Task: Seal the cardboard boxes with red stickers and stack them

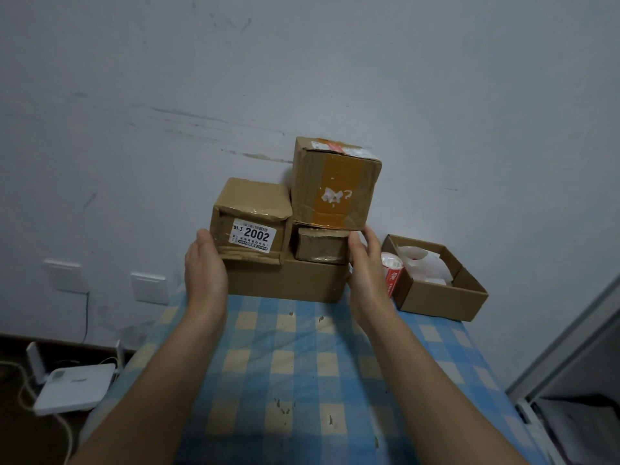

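Observation:
Several cardboard boxes are stacked against the wall at the far end of the checked table. A wide flat box [288, 280] forms the base. On it stand a box with a white "2002" label [251, 219] at the left and a small taped box [320, 248] at the right. A bigger box with orange tape [335, 182] sits on the small one, tilted. My left hand [204, 266] lies flat against the left side of the stack with straight fingers. My right hand [364, 260] touches its right side, fingers near the small box. A roll of red stickers [391, 271] stands just right of the stack.
An open cardboard box [439, 297] holding white paper stands at the table's right far corner. The blue checked tablecloth [302, 380] covers the table. Wall sockets [149, 286] and a white device [73, 391] with cables lie lower left. A grey cabinet edge [570, 347] is at the right.

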